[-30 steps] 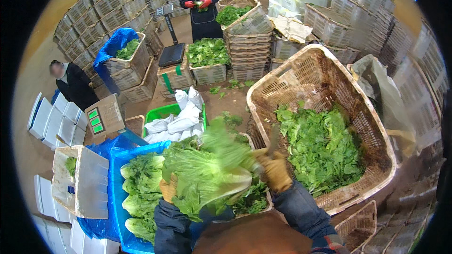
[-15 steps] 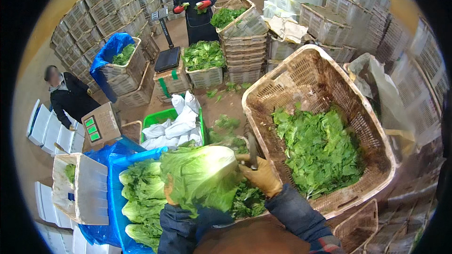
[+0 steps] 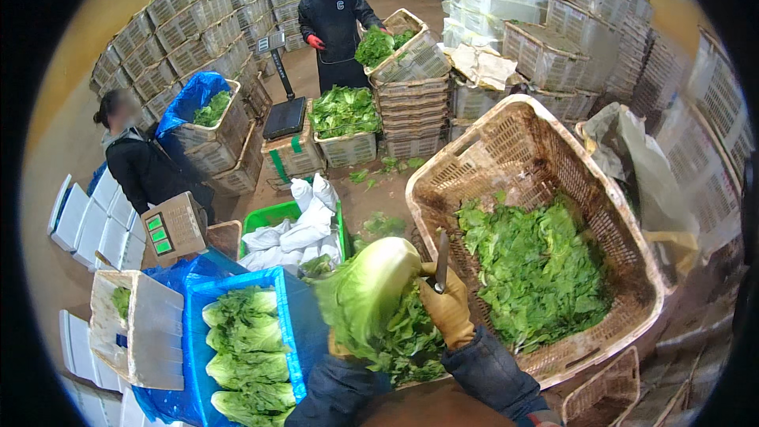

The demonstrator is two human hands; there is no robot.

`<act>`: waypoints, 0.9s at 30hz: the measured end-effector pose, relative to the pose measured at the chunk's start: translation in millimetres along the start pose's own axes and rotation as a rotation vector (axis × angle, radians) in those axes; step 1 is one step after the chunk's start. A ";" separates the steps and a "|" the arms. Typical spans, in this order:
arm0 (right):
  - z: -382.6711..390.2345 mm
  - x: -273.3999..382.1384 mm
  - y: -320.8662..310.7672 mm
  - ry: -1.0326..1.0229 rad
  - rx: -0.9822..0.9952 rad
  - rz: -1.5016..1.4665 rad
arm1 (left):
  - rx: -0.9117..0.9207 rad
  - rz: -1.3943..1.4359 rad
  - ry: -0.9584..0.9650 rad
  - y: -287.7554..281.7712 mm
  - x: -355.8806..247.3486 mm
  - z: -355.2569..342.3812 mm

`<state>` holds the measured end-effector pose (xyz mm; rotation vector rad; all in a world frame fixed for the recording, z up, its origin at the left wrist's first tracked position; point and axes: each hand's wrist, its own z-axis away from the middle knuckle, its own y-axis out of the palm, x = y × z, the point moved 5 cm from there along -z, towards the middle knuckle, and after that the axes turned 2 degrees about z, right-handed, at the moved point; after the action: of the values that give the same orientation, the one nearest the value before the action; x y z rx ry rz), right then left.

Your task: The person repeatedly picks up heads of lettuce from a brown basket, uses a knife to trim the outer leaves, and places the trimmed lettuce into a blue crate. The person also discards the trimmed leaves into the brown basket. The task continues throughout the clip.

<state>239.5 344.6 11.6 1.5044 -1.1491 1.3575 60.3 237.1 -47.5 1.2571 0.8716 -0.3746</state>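
Observation:
My left hand (image 3: 338,345), in a yellow glove and mostly hidden behind a large pale-green leafy head (image 3: 371,289), holds that head. My right hand (image 3: 447,308), also gloved, grips an upright knife (image 3: 442,253) just right of the head's pale base. Loose dark leaves (image 3: 419,348) lie below the head. To the left, a blue-lined crate (image 3: 288,324) holds several such heads (image 3: 241,320) in a row. To the right, a large dirty plastic basket (image 3: 636,229) holds a heap of loose green leaves (image 3: 530,273).
A green crate (image 3: 265,213) of white bags, a bench scale (image 3: 178,221), a platform scale (image 3: 285,119) and a foam box (image 3: 150,324) stand around me. Two co-workers (image 3: 336,32) (image 3: 134,158) stand at back and left among stacked crates (image 3: 411,111).
The leafy head has shifted right and tipped more upright between my hands. The back co-worker's hands have lowered, one to a crate; the left co-worker has moved closer and turned.

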 end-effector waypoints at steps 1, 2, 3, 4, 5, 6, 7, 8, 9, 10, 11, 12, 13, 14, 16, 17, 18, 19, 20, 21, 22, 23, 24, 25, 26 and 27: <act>0.6 -4.0 0.5 0.058 -0.008 -0.200 | -0.126 0.409 -0.133 -11.5 5.0 2.4; 2.1 -11.9 4.6 0.199 0.062 -0.232 | -0.233 0.181 -0.075 -27.2 -2.2 4.0; 2.9 -15.6 4.5 0.241 0.058 -0.331 | -0.222 0.076 -0.065 -39.2 -9.6 6.7; 3.8 -19.9 1.7 0.268 0.040 -0.184 | -0.276 -0.029 -0.061 -56.5 -18.2 7.5; 4.1 -18.3 2.8 0.164 0.135 0.107 | -0.405 -0.141 -0.020 -79.3 -31.7 14.9; 6.0 -14.3 7.1 0.021 0.269 0.062 | -0.468 -0.468 -0.048 -103.1 -48.7 12.0; 7.6 -9.7 5.6 -0.149 0.302 0.113 | -0.520 -0.631 0.052 -120.4 -62.5 17.6; 8.6 -13.2 4.0 -0.142 0.370 0.056 | -0.567 -0.681 0.150 -137.8 -76.9 18.5; 5.5 -16.0 -5.4 -0.172 0.263 0.206 | -0.626 -0.653 0.208 -155.7 -88.5 35.3; 2.2 -16.7 -12.9 -0.218 0.206 0.184 | -0.666 -0.603 0.225 -169.5 -98.9 39.4; -3.7 -32.3 -21.6 0.045 0.122 0.120 | -0.783 -0.662 0.100 -182.2 -103.5 50.0; -8.1 -30.2 -24.1 -0.087 0.074 0.556 | -0.843 -0.725 0.034 -185.7 -106.6 54.7; -11.2 -31.8 -19.2 -0.163 0.107 0.796 | -0.887 -0.670 0.092 -178.2 -101.8 61.4; -13.2 -39.5 -11.4 -0.113 0.189 0.746 | -0.830 -0.542 0.026 -171.3 -94.3 63.7; -11.8 -53.2 13.7 0.016 0.329 0.401 | -0.599 -0.197 0.325 -118.5 -62.8 61.2; -9.2 -57.9 31.1 0.082 0.406 0.126 | -0.573 -0.310 0.242 -93.9 -39.5 59.4; -6.2 -62.5 48.9 0.137 0.488 0.038 | -0.554 -0.482 0.050 -74.3 -14.3 61.8; -3.8 -66.6 66.0 0.203 0.568 -0.010 | -0.480 -0.609 -0.170 -65.0 1.2 66.7; -3.1 -69.9 80.8 0.282 0.620 -0.076 | -0.402 -0.567 -0.260 -61.1 7.3 75.9; -4.0 -72.1 93.1 0.361 0.660 -0.138 | -0.247 -0.255 -0.395 -50.2 16.3 82.2; -6.2 -72.9 103.3 0.442 0.690 -0.197 | -0.185 -0.499 -0.280 -63.5 -9.8 93.8; -9.3 -72.3 112.1 0.523 0.713 -0.248 | -0.255 -0.685 -0.196 -80.8 -40.3 105.6; -12.1 -70.2 121.0 0.593 0.745 -0.288 | -0.381 -0.713 -0.034 -96.4 -76.6 119.0; -14.0 -67.4 131.2 0.654 0.779 -0.315 | -0.569 -0.813 0.009 -111.7 -109.2 132.9; -13.6 -63.9 144.2 0.704 0.829 -0.328 | -0.617 -0.986 0.045 -113.8 -133.4 137.4; -9.9 -60.6 161.4 0.752 0.889 -0.328 | -0.445 -0.981 0.124 -103.4 -145.4 133.3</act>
<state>80.8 316.2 -50.2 1.4025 0.2153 2.0471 -54.2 51.8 -1.1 0.3715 1.5557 -0.8214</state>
